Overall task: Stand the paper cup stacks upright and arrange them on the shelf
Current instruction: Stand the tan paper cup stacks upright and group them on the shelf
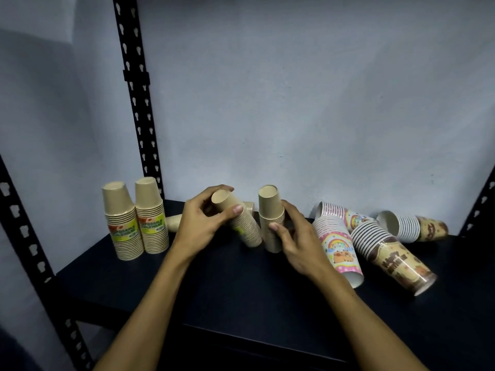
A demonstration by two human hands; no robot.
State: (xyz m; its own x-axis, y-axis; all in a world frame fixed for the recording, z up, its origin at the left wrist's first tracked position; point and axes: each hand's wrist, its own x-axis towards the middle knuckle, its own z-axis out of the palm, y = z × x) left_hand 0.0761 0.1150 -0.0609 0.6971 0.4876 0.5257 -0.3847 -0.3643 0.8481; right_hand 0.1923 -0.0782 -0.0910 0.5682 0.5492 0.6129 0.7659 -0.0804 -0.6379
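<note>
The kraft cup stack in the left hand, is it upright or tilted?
Tilted: the kraft stack leans left in the left hand, its closed end up.

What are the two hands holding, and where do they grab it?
Left hand grips a tilted brown cup stack near its top; right hand holds an upright brown cup stack around its middle.

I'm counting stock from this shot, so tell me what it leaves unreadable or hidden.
- Head view: the left hand covers most of a lying kraft stack and all but a bit of another behind the tilted stack.
- The right hand hides the back of the upright stack.
- Labels on the two standing stacks are too blurred to read fully.
</note>
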